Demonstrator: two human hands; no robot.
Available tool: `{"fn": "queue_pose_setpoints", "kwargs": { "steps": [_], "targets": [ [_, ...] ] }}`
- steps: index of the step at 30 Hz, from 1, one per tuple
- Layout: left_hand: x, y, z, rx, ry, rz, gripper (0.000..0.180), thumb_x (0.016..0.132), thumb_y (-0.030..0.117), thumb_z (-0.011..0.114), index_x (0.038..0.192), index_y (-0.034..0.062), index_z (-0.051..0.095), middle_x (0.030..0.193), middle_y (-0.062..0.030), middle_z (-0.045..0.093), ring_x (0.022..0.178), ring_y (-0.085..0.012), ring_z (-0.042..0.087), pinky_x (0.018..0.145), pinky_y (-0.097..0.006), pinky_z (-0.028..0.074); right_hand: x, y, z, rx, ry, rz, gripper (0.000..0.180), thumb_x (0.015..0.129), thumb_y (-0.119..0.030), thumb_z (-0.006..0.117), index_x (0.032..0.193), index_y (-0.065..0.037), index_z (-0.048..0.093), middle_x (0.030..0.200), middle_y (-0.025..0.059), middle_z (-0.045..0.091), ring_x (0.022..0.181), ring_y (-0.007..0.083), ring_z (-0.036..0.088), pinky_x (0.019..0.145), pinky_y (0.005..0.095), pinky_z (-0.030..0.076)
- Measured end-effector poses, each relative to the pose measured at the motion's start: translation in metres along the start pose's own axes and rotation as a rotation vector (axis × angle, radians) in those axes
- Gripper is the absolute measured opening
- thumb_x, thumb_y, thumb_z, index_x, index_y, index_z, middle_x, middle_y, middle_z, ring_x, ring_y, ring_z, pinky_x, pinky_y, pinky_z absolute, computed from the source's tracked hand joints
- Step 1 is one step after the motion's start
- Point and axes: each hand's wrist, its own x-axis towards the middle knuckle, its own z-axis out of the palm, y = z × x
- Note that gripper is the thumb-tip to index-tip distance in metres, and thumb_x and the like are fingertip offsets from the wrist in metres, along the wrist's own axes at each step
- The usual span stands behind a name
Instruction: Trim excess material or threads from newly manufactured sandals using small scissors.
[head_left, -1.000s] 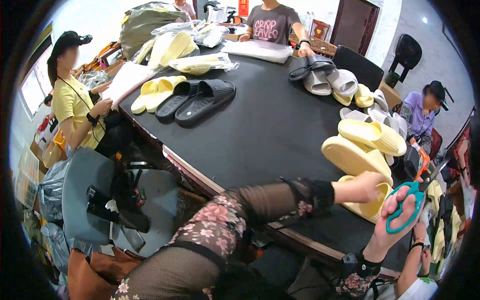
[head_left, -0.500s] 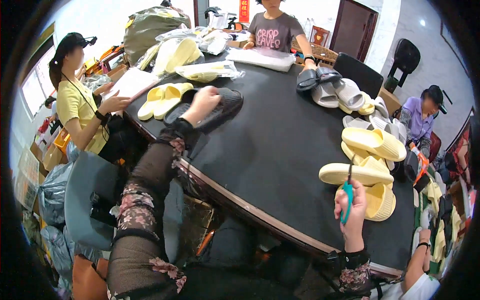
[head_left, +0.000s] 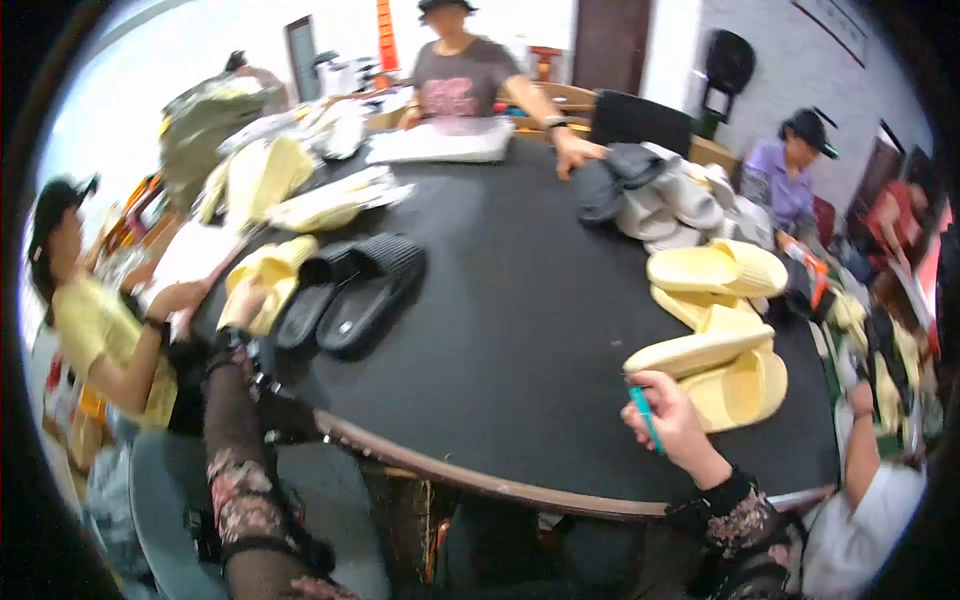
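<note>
My left hand (head_left: 243, 303) is at a pair of yellow slide slippers (head_left: 278, 268) on the left of the table, its blurred fingers curled at the near slipper. To the right of that pair, two black slide slippers (head_left: 368, 292) lie side by side, soles down. My right hand (head_left: 676, 422) is closed around teal-handled scissors (head_left: 646, 419) near the right edge. Just beyond it lies a stack of yellow slide slippers (head_left: 735, 390), some tilted on one another. The scissors' blades are mostly hard to make out.
A dark table (head_left: 500, 330) spreads before me. Grey and dark slippers (head_left: 665, 195) are heaped at the far right, near a standing co-worker's hand (head_left: 577, 152). Bagged yellow slippers (head_left: 330, 200) and a white stack (head_left: 440, 142) lie at the far side. A co-worker in yellow (head_left: 110, 340) is at the left.
My left hand has moved left from the black slippers to the yellow pair. The black slippers now lie uncovered. My right hand has turned, tilting the scissors. The whole view has shifted.
</note>
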Motion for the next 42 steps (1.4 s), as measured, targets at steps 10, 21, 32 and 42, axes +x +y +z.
{"fn": "queue_pose_setpoints", "kwargs": {
  "steps": [10,21,32,42],
  "targets": [
    [0.013,-0.036,-0.007,-0.221,-0.209,-0.201,0.045,0.079,0.014,0.053,0.119,-0.0049,0.055,0.095,-0.0174,0.066,0.083,-0.0227,0.063,0.073,-0.03,0.048,0.022,-0.002,0.025,-0.019,-0.182,-0.106,0.046,0.085,-0.01,0.064,0.124,-0.001,0.042,0.078,0.0001,0.058,0.068,0.0037,0.053,0.06,0.0202,0.044],
    [-0.02,0.056,-0.009,-0.354,-0.341,-0.128,0.044,0.084,0.018,0.051,0.123,-0.005,0.052,0.121,-0.0251,0.054,0.112,-0.0303,0.052,0.091,-0.033,0.041,0.025,-0.009,0.018,-0.011,-0.096,-0.019,0.08,0.086,-0.016,0.059,0.145,-0.003,0.006,0.071,0.0007,0.052,0.054,0.0057,0.049,0.045,0.0203,0.041],
    [-0.062,0.249,-0.01,-0.274,-0.421,0.302,0.047,0.085,0.024,0.051,0.119,-0.0071,0.053,0.113,-0.0264,0.056,0.107,-0.0362,0.054,0.092,-0.039,0.041,0.015,0.024,-0.051,0.144,0.154,0.054,0.082,0.083,-0.021,0.062,0.145,-0.005,0.009,0.068,0.0065,0.055,0.048,0.01,0.051,0.036,0.0234,0.041],
    [-0.084,0.399,0.007,-0.171,-0.433,0.441,0.045,0.086,0.034,0.051,0.12,0.0062,0.055,0.105,-0.0243,0.057,0.102,-0.0372,0.055,0.088,-0.042,0.043,0.013,0.05,-0.13,0.162,0.163,-0.031,0.08,0.083,-0.021,0.064,0.144,-0.004,0.016,0.068,0.0043,0.053,0.047,0.0074,0.049,0.036,0.0214,0.039]
  ]
}}
